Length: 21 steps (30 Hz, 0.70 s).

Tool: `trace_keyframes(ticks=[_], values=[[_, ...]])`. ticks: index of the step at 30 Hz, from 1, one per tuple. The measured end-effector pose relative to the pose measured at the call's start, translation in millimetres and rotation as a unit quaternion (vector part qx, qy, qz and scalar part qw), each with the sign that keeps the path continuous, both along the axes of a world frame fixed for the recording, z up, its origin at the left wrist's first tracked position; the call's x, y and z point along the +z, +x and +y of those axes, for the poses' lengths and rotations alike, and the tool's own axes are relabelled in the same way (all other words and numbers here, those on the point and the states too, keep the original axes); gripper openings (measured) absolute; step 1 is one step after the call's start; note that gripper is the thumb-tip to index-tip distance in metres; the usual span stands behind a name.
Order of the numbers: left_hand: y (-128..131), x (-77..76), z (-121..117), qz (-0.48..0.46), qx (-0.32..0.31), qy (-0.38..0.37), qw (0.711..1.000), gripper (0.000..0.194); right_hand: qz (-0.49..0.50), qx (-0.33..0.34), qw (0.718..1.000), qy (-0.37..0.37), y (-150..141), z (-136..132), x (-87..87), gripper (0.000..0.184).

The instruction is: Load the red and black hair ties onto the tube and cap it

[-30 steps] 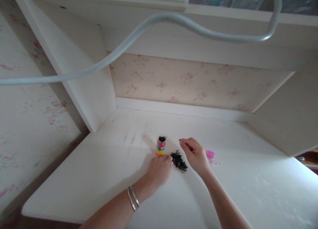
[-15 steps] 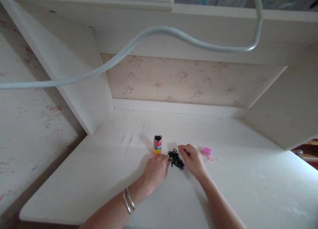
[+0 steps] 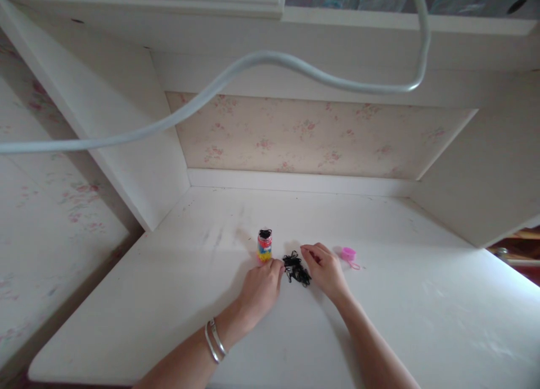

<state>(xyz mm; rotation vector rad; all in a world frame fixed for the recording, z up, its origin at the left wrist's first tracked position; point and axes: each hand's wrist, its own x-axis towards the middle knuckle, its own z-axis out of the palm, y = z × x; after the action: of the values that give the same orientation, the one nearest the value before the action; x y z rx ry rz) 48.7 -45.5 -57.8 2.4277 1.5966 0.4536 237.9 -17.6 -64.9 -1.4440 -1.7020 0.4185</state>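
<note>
A loose pile of small black elastic bands lies on the white desk between my hands. My left hand is closed at the pile's left edge, fingertips beside the bands; what they grip is hidden. To the right of the pile, my right hand holds thumb and forefinger in a pinch, and anything between them is too small to name. Just beyond my left fingers stands a small clear jar of coloured contents, upright and uncapped, with black bands heaped at its mouth. A pink lid with a loop rests right of my right hand.
The white desk runs back to a low ledge below floral wallpaper. Overhead is a white shelf holding clear plastic packs. A pale cable crosses the upper view. Side panels bound the desk.
The whole view has shifted a little, so things appear slightly further left. Both hands keep nearly the same pose around the black bands; the jar and lid stay put.
</note>
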Motion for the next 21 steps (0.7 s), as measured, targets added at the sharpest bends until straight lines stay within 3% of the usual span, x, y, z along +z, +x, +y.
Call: trace_keyframes(ticks=[7,12,16,21], values=[[-0.7,5.7,-2.6,-0.023,0.011,0.043,0.999,0.028,0.003,-0.002,1.000,0.010,-0.7,-0.9,0.6,0.036],[-10.2,18.7,-5.3,-0.106,-0.044,0.149,0.982,0.023,0.006,-0.008,1.000,0.009,0.7,-1.0,1.1,0.035],[-23.2,35.0,2.1,-0.229,0.025,0.259,0.938,0.018,0.000,-0.003,1.000,0.012,0.8,-0.4,0.8,0.034],[-34.9,49.5,19.8,-0.277,0.100,0.290,0.911,0.022,-0.004,-0.001,1.000,0.013,-0.1,-1.3,1.1,0.036]])
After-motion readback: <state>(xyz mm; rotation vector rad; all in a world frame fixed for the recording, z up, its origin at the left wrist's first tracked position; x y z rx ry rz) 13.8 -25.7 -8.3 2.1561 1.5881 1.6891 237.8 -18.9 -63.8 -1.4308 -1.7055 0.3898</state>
